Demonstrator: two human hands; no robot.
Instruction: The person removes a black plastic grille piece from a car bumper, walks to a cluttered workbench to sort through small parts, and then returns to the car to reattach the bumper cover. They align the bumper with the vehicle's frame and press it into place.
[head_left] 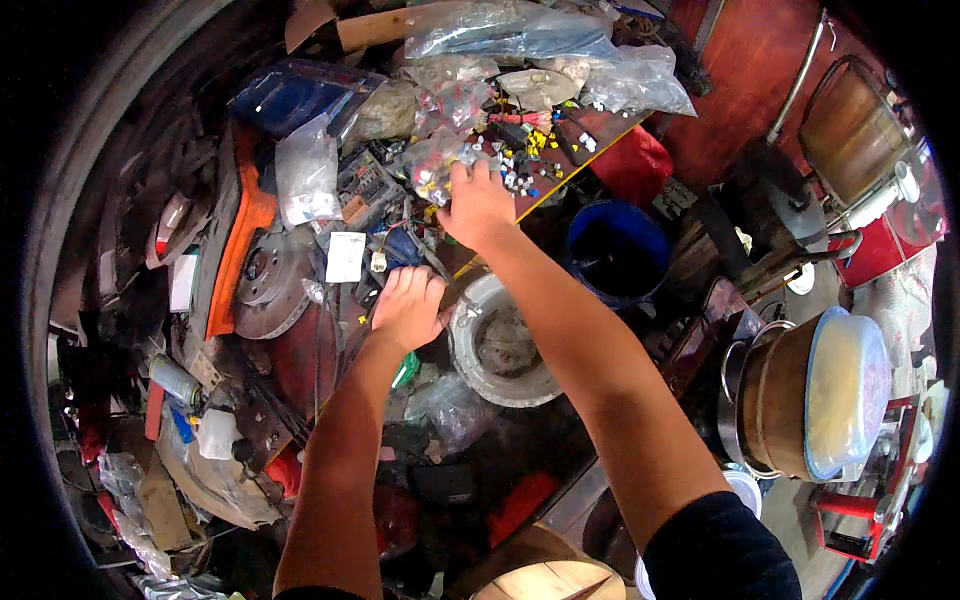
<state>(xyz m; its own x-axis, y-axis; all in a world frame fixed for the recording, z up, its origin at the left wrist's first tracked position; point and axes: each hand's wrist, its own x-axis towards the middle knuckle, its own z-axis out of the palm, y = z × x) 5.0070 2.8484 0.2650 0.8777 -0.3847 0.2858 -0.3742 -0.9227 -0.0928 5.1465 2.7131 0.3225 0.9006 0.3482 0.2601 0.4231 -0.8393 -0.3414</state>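
My right hand (478,205) reaches over the bench with its fingers apart, touching a clear plastic bag (432,165) of small coloured pieces. Beyond and beside it are scattered many small plastic connectors (545,140), yellow, white and blue. Nearer to me, my left hand (408,305) rests on the bench edge, fingers bent forward and thumb apart, with nothing visible in it; its fingertips are partly hidden. Just past its fingers are a pale connector (378,262) and dark wires. A white paper card (345,257) lies left of these.
Below the bench edge stand a round grey-white basin (465,345) and a blue bucket (618,250). Left on the bench are a brake disc (270,285), an orange bar (240,240) and a clear bag (308,175). A wooden-sided tub with a plastic lid (848,395) is at right.
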